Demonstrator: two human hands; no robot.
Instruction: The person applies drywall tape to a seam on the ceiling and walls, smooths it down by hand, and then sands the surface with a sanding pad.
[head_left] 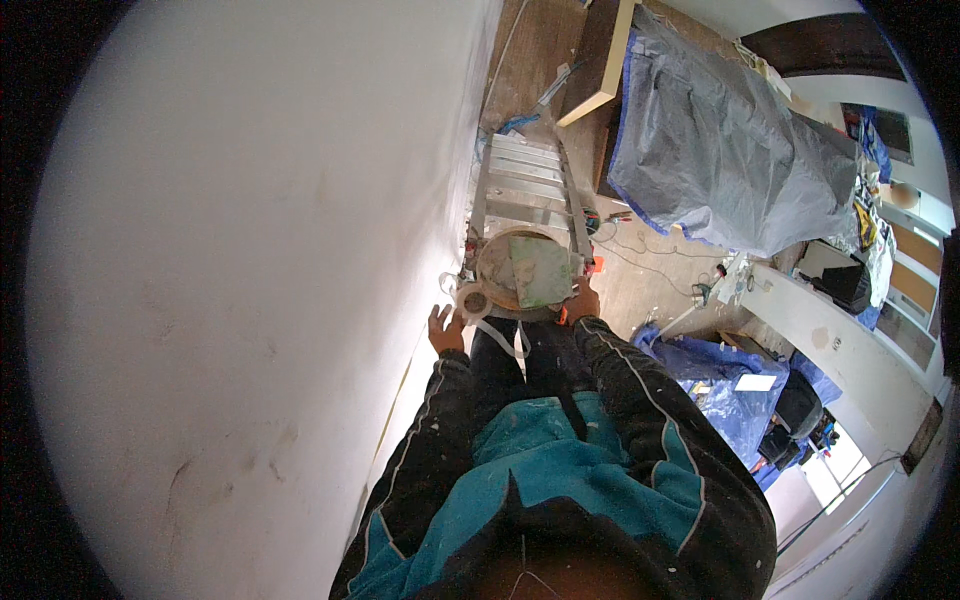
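Below me stands an aluminium stepladder [525, 187] with a round, plaster-stained bucket [494, 262] at its top. Across the bucket lies a pale green, smeared flat piece [540, 270]. A roll of whitish tape [474, 301] sits at the bucket's near left side, its loose strip hanging toward my legs. Close to the wall, my left hand [446, 329] has its fingers apart, just beside the roll and holding nothing I can see. My right hand [582, 301] is curled round the ladder's right edge by an orange part; its fingertips are partly hidden.
A white, scuffed wall [240, 250] rises close on my left. To the right, grey plastic sheeting [730, 140] covers furniture, and blue sheeting [730, 385] lies nearer. Cables and tools [703, 292] are on the wooden floor. A yellow-edged panel [598, 65] stands beyond the ladder.
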